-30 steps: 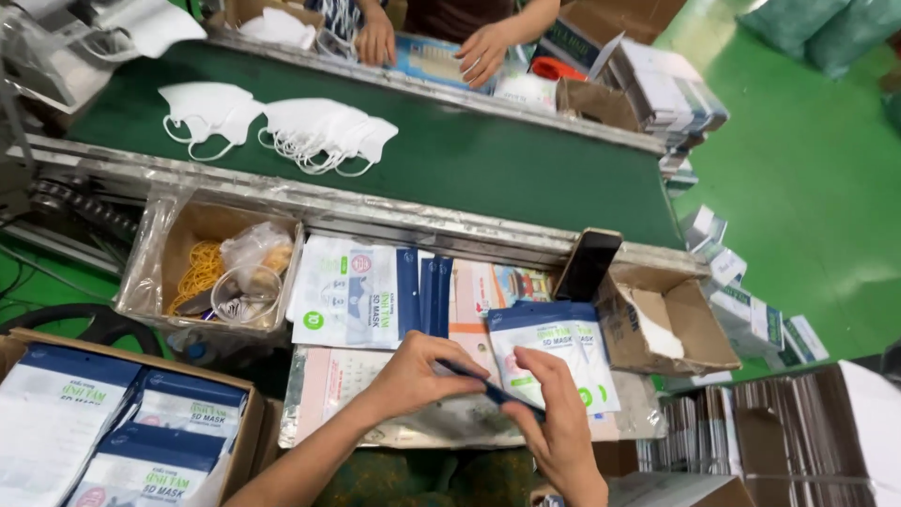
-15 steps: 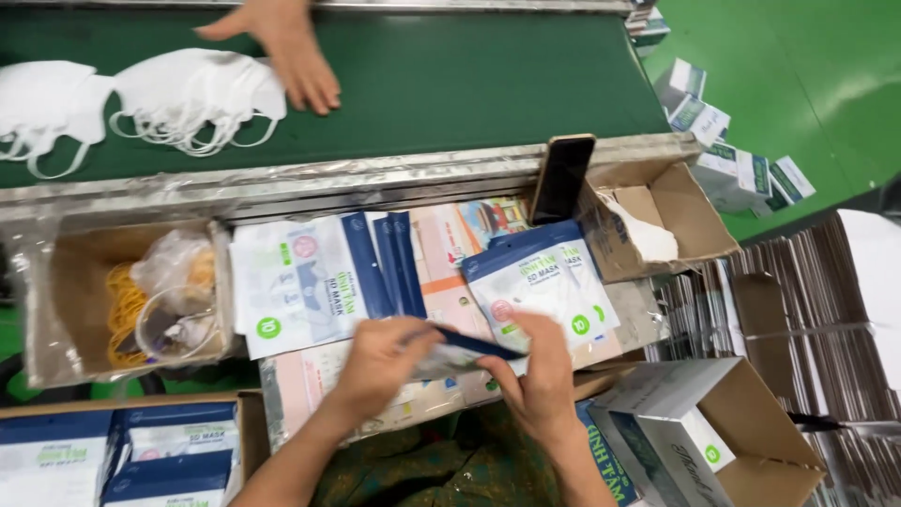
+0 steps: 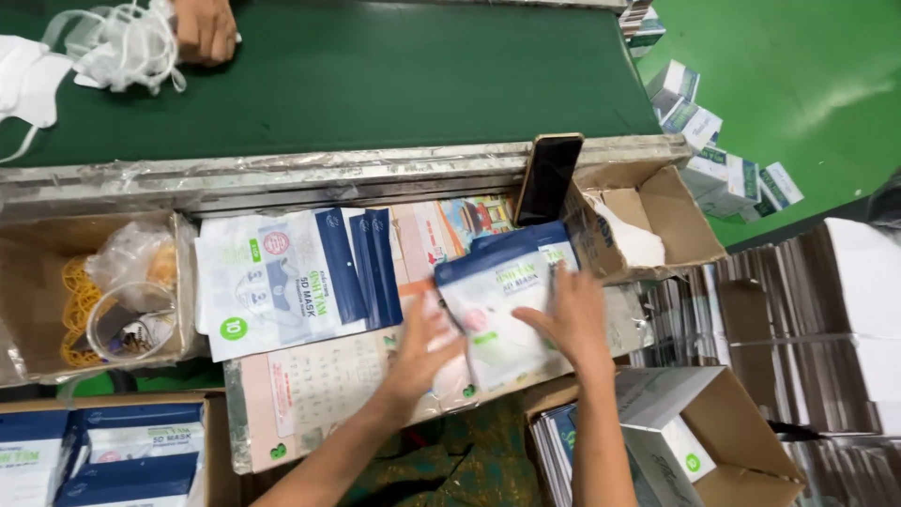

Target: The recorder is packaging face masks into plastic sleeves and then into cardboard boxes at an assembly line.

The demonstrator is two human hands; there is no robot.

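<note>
A blue-and-white mask pouch (image 3: 502, 310) lies flat on the paper-covered worktop (image 3: 319, 394), just in front of a black phone (image 3: 549, 176) propped against the conveyor's metal edge (image 3: 282, 174). The left hand (image 3: 424, 345) presses its spread fingers on the pouch's near left corner, and the right hand (image 3: 571, 317) lies open and flat on its right side, neither gripping it. A stack of like pouches (image 3: 282, 277) lies to the left, beside a box of yellow rubber bands (image 3: 89, 300); another person's hand (image 3: 205, 28) rests by white masks (image 3: 122, 42) on the green belt (image 3: 404, 75).

A white mask pouch (image 3: 497, 310) with a dark blue top lies flat, slightly tilted, on the worktop.
</note>
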